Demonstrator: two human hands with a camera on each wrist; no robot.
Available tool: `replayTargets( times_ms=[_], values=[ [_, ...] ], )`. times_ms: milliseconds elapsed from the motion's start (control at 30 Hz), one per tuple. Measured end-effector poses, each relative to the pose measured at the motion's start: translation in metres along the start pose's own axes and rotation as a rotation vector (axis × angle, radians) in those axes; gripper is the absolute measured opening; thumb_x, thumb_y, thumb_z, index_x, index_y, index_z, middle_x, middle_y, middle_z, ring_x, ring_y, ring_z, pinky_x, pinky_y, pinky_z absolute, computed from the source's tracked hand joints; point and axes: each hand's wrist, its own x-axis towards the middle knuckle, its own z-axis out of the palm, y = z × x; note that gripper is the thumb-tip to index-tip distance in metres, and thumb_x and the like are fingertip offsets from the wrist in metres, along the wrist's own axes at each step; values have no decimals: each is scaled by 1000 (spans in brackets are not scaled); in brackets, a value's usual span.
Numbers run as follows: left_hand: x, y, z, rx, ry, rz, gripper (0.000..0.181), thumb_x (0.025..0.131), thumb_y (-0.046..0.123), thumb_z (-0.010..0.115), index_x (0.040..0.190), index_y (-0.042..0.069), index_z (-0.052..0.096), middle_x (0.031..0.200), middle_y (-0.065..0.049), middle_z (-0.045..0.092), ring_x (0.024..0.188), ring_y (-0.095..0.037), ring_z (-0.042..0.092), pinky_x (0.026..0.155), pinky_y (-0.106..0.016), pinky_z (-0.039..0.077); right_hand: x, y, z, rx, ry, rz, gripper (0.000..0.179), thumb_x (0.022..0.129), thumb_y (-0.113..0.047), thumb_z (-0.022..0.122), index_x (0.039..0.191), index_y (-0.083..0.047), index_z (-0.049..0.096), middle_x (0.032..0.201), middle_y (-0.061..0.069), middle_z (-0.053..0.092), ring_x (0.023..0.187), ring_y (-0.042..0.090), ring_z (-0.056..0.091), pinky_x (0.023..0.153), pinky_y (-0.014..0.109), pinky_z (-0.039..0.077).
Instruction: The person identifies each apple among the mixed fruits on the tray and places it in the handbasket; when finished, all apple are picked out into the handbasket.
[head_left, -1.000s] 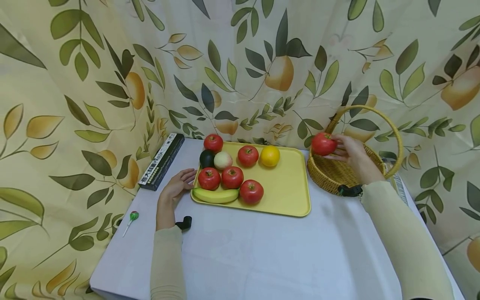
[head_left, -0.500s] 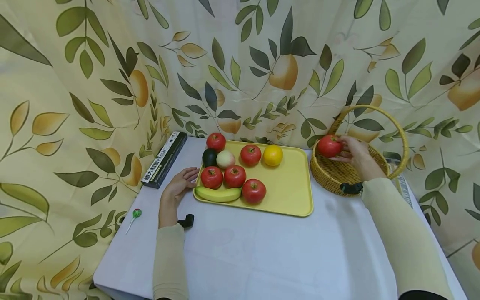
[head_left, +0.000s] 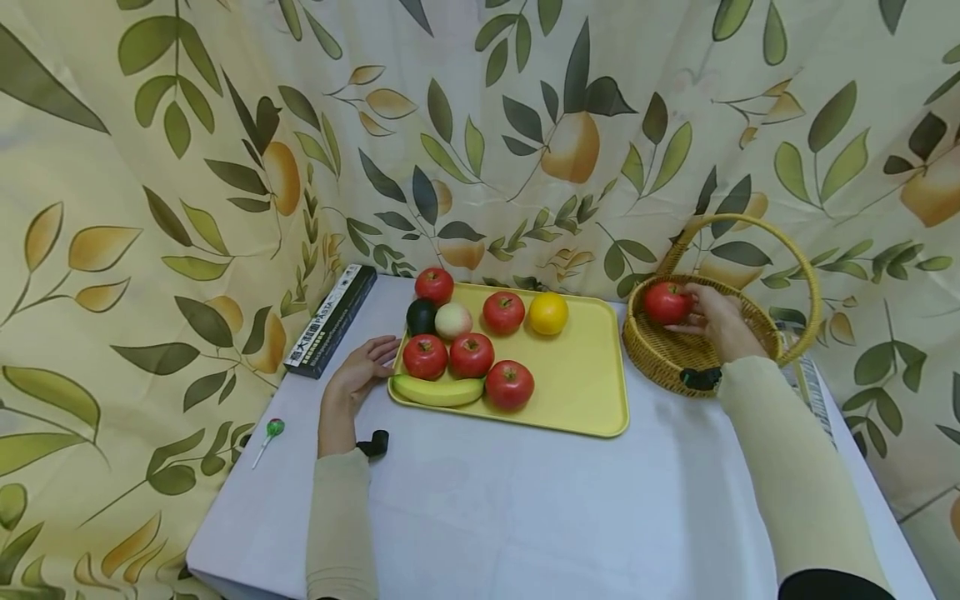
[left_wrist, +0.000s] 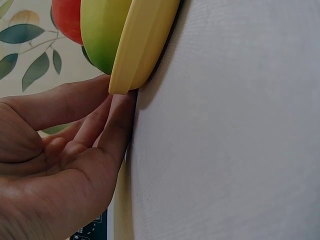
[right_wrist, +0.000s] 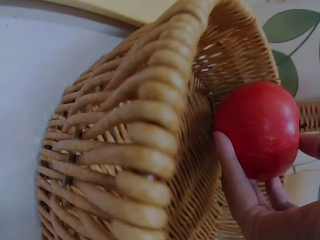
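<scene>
My right hand (head_left: 720, 321) holds a red apple (head_left: 666, 303) by its sides, thumb across from the fingers. The apple is inside the opening of a wicker basket (head_left: 654, 360); in the right wrist view the woven wall (right_wrist: 115, 125) stands beside the apple (right_wrist: 257, 130). My left hand (head_left: 358, 368) lies at the left edge of a yellow tray (head_left: 581, 375), its extended fingertips right at the rim near the banana (head_left: 438, 390). Several more red apples (head_left: 510, 385), a pale peach (head_left: 453, 320), a dark oval fruit (head_left: 422, 316) and an orange (head_left: 548, 313) sit on the tray.
Left of the tray lies a dark pasta box (head_left: 330, 323), with a green lollipop (head_left: 274, 427) nearer the front. The basket's tall handle (head_left: 813, 292) arches up behind my right hand. A flat printed item (head_left: 813, 396) lies right of the basket. A patterned curtain (head_left: 480, 125) closes the back.
My right hand has lowered the apple from the basket's rim into its opening. My left hand keeps its place at the tray's edge. The head view has shifted slightly.
</scene>
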Motion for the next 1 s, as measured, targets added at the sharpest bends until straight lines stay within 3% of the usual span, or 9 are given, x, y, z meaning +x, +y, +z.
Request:
replayTargets(
  times_ms=[233, 333, 467, 567, 867, 933, 1000],
  values=[
    [0, 1, 1, 20, -3, -2, 81, 87, -27, 47, 161, 6, 34, 163, -15, 42, 151, -27, 40, 121, -42, 36, 4, 4, -3, -10, -3, -4, 38, 96, -22, 72, 117, -20, 41, 123, 1, 51, 126, 28, 58, 96, 52, 55],
    [-1, 1, 2, 19, -4, -3, 81, 87, -27, 47, 161, 5, 34, 163, -15, 42, 151, -27, 39, 121, -41, 35, 6, 5, -4, -17, -19, -10, 43, 96, -21, 71, 125, -20, 40, 125, 2, 49, 125, 28, 57, 98, 52, 54],
    [-1, 1, 2, 18, -9, -7, 82, 87, -27, 47, 161, 5, 33, 164, -15, 41, 151, -27, 39, 122, -41, 35, 8, 7, -5, -41, -39, -17, 68, 98, -20, 68, 150, -17, 24, 127, 4, 46, 130, 28, 53, 101, 53, 52],
    [-1, 1, 1, 22, -11, -9, 82, 87, -27, 47, 161, 5, 33, 164, -15, 40, 151, -26, 39, 122, -41, 35, 9, 7, -6, -63, -58, -8, 82, 100, -19, 66, 159, -16, 9, 128, 5, 44, 134, 29, 49, 103, 53, 51],
    [0, 2, -1, 23, 1, -9, 84, 86, -27, 49, 161, 7, 35, 163, -14, 42, 151, -26, 40, 121, -41, 36, 0, 3, -4, -133, -97, -21, 80, 102, -20, 61, 162, -16, 8, 132, 8, 40, 142, 32, 44, 101, 47, 54],
    [0, 2, -1, 19, 4, -13, 83, 86, -27, 49, 161, 7, 35, 163, -13, 43, 150, -26, 40, 121, -42, 36, -3, 3, -4, -171, -67, -44, 72, 102, -24, 62, 158, -17, 17, 130, 5, 43, 135, 29, 50, 96, 41, 58],
    [1, 2, -1, 14, 4, -13, 83, 86, -27, 48, 161, 7, 35, 163, -13, 43, 150, -26, 40, 121, -42, 36, -5, 4, -2, -219, -34, -78, 54, 100, -28, 63, 144, -16, 33, 126, 4, 45, 125, 24, 56, 88, 33, 61]
  ],
)
